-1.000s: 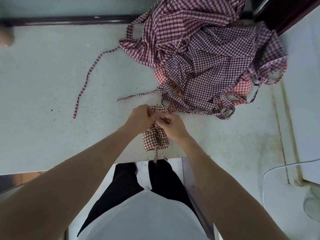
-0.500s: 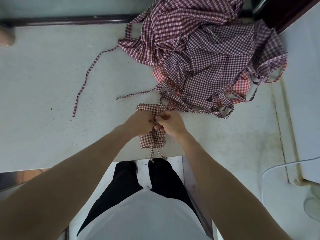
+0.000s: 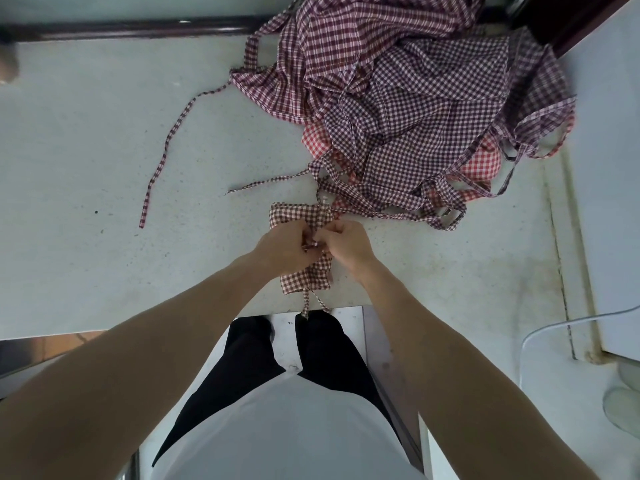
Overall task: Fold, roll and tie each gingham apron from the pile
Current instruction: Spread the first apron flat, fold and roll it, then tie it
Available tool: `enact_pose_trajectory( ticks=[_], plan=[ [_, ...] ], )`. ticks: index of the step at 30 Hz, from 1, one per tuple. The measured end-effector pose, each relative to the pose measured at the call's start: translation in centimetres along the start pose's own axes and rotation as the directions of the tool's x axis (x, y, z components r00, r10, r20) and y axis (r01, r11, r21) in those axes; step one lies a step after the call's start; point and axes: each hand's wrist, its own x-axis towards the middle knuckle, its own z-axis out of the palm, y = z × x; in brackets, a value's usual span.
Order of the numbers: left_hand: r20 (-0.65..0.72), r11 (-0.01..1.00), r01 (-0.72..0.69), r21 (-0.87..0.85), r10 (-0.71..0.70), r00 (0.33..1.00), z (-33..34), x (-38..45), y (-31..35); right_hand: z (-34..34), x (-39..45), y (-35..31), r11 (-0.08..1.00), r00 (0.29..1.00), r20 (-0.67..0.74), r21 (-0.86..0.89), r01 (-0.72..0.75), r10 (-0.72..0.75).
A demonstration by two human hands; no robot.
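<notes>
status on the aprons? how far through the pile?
Done: no finished bundles in view. In hand: one rolled apron at the table edge, left hand and right hand pinching its ties mid-knot. Left: the loose pile, several aprons, untouched.

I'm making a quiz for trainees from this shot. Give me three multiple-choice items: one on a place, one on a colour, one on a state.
1. Where does the rolled red-and-white gingham apron lie?
A. at the near edge of the pale speckled table
B. on top of the pile
C. on the floor

2. What colour is the fabric peeking out under the pile of loose gingham aprons?
A. green
B. bright red
C. yellow

3. What are the left hand and right hand doing?
A. resting flat
B. hanging idle
C. pinching the roll's ties

Answers: 1 A, the roll's tie ends hang over the edge; 2 B, bright red check shows at the pile's lower edge; 3 C, curled fingers meet over the roll.
</notes>
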Motion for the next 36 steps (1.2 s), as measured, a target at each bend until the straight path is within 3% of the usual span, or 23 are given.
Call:
enact_pose_trajectory(
  ticks=[6, 9, 12, 14, 16, 19, 22, 25, 28, 32, 36],
  plan=[
    [-0.082, 0.983, 0.011, -0.185, -0.027, 0.996, 0.0, 0.3, -0.5, 0.3, -0.3, -0.2, 1.0, 1.0, 0.004, -0.016, 0.012, -0.012],
    [-0.087, 0.949, 0.029, -0.314, -0.059, 0.994, 0.2, 0.2, -0.9, 0.5, -0.5, -0.6, 0.997, 0.999, 0.034, 0.066, -0.038, 0.036],
    [-0.005, 0.865, 0.111, -0.489, -0.13, 0.992, -0.5, 0.0, -0.9, -0.1, -0.4, -0.4, 0.995, 0.995, 0.036, -0.02, 0.094, -0.094],
    [0.108, 0.803, 0.197, -0.562, -0.165, 0.98, -1.2, -0.1, -1.2, -0.8, -0.4, -0.1, 0.976, 0.968, 0.145, -0.048, 0.214, -0.205],
    [0.192, 0.769, 0.248, -0.59, -0.165, 0.967, -1.7, -0.3, -1.3, -1.2, -0.5, 0.1, 0.97, 0.95, 0.202, 0.01, 0.242, -0.239],
    [0.091, 0.85, 0.154, -0.503, -0.124, 0.988, -1.7, 0.2, -1.4, -1.0, -0.6, 0.0, 0.976, 0.968, 0.144, 0.112, 0.188, -0.204],
    [-0.015, 0.965, -0.013, -0.261, 0.009, 1.0, -1.4, 0.7, -1.2, -1.1, -0.5, 0.4, 0.943, 0.978, 0.206, 0.328, -0.051, -0.019],
    [-0.035, 0.984, -0.079, -0.157, 0.074, 0.997, -1.2, 0.8, -1.2, -1.4, -0.2, 0.7, 0.896, 0.97, 0.23, 0.407, -0.175, 0.085],
    [-0.004, 0.975, -0.027, -0.218, 0.026, 1.0, -1.4, 1.2, -1.4, -1.1, 0.0, 0.6, 0.936, 0.979, 0.2, 0.336, -0.108, 0.041],
    [0.051, 0.924, 0.12, -0.362, -0.109, 0.993, -1.9, 1.3, -2.1, -1.2, -0.5, 0.4, 0.952, 0.951, 0.29, 0.305, 0.014, -0.106],
    [0.079, 0.946, 0.094, -0.31, -0.073, 0.994, -1.9, 1.6, -2.2, -0.4, -0.8, 1.5, 0.958, 0.964, 0.122, 0.198, 0.208, -0.235]
  ],
)
